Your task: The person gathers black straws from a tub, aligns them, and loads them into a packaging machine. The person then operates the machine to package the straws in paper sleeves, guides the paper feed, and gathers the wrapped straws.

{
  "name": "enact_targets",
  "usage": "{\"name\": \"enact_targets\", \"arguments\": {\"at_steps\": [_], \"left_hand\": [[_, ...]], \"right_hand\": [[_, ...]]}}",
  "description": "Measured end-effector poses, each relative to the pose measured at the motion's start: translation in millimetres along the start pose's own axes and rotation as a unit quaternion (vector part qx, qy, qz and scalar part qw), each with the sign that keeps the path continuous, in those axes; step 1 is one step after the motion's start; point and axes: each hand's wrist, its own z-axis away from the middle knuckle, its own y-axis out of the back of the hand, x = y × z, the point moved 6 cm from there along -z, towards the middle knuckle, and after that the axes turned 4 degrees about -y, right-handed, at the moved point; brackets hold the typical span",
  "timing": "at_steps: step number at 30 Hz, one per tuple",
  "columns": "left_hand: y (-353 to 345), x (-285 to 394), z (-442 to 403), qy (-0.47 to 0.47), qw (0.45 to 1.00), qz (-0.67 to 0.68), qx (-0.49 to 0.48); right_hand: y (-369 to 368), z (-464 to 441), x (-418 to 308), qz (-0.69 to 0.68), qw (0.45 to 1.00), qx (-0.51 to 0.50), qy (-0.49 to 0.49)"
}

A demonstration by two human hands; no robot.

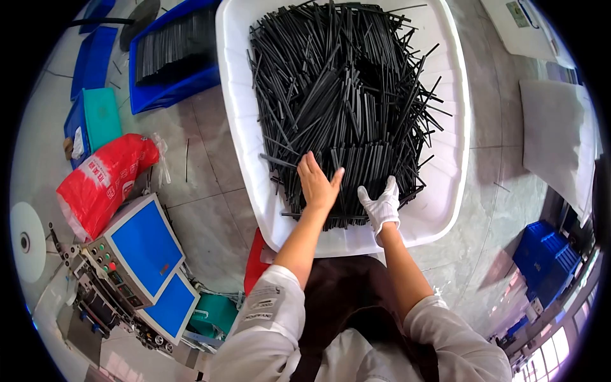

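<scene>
A large heap of thin black rods (305, 95) fills the white tub (455, 127) in front of me. Many rods cross at odd angles, while those near my hands lie side by side in a rough row. My left hand (317, 186) is bare and rests at the left of this row, fingers stretched out and thumb apart. On its right side, my right hand (382, 205) wears a white glove, with thumb and forefinger spread over the rods. Neither hand is closed around a rod. The undersides of both hands are hidden.
Left of the tub stands a blue bin (143, 95) full of dark rods. A red bag (108, 181) lies above a blue-panelled machine (146, 248). Blue crates (547, 261) stand at the right. A red object (256, 261) touches the tub's near left corner.
</scene>
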Motion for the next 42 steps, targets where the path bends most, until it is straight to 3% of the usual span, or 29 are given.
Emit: {"name": "enact_targets", "arguments": {"at_steps": [4,6,7,10,11,14,16,19,21,22,23,26,28,30,31,34,36,38,40,42], "left_hand": [[-4.8,18.0,12.6,0.008,0.989,-0.141,-0.049],[-17.0,18.3,1.8,0.040,0.949,-0.224,-0.216],[-22.0,23.4,0.7,0.015,0.934,-0.282,-0.218],[-35.0,23.8,-0.3,0.027,0.907,-0.292,-0.304],[-32.6,22.3,0.9,0.023,0.906,-0.292,-0.304],[-6.6,29.2,-10.7,-0.092,0.984,-0.112,-0.106],[6.1,28.8,-31.0,-0.169,0.984,-0.045,-0.012],[-10.4,5.5,-58.0,-0.087,0.996,-0.011,0.031],[-17.9,7.4,-58.0,-0.037,0.999,0.020,0.020],[-20.1,6.8,-55.8,0.017,0.999,0.049,0.008],[-23.6,3.5,-47.5,0.001,0.999,0.029,0.040],[-27.2,10.9,-39.2,0.021,0.998,0.046,-0.047],[-24.2,4.9,-38.7,0.056,0.995,0.068,-0.042],[-23.8,0.3,-38.1,0.049,0.992,0.002,-0.117],[-10.7,4.2,-38.6,0.050,0.991,-0.006,-0.123],[-21.3,-3.8,-12.2,-0.031,0.997,-0.011,-0.069],[-25.7,-7.1,-4.2,0.005,0.998,0.030,-0.058],[-26.4,-25.8,0.5,0.176,0.981,0.076,-0.037],[-28.9,-25.2,-1.9,0.194,0.976,0.077,-0.067],[-28.7,-22.0,-9.3,0.151,0.984,0.001,-0.092]], "right_hand": [[-11.7,-12.9,0.2,-0.015,0.999,-0.029,-0.023],[-13.4,-20.9,-9.0,0.003,0.996,-0.071,-0.061],[-12.6,-19.6,-13.0,-0.002,0.995,-0.071,-0.065],[-16.3,-20.6,-18.7,0.047,0.994,-0.077,-0.058],[-24.0,-20.7,-10.1,0.026,0.996,-0.076,-0.042],[-28.0,-17.1,-4.6,-0.066,0.993,-0.092,-0.029],[-28.8,-12.8,-9.1,-0.079,0.995,-0.053,-0.037],[-34.1,-22.8,-6.4,-0.081,0.996,-0.029,-0.036],[-37.5,-27.8,-4.1,-0.078,0.996,-0.013,-0.032],[-38.5,-26.7,-5.8,-0.165,0.985,-0.028,-0.036],[-40.7,-26.0,-8.9,-0.252,0.966,-0.043,-0.039],[-48.9,-32.2,-3.6,-0.357,0.933,-0.036,0.020],[-31.5,-30.7,-12.2,-0.333,0.940,-0.069,0.011],[-26.2,-32.4,-18.4,-0.386,0.910,-0.146,-0.024],[-24.5,-34.9,-18.1,-0.350,0.925,-0.150,-0.008],[-23.6,-41.1,-20.7,-0.319,0.934,-0.158,0.028],[-29.6,-49.0,-18.3,-0.379,0.894,-0.233,-0.056],[-29.6,-56.2,-15.2,-0.313,0.916,-0.248,-0.042],[-27.4,-58.1,-15.1,-0.298,0.900,-0.304,-0.093],[-31.2,-63.2,-9.5,-0.250,0.917,-0.300,-0.078]]}}
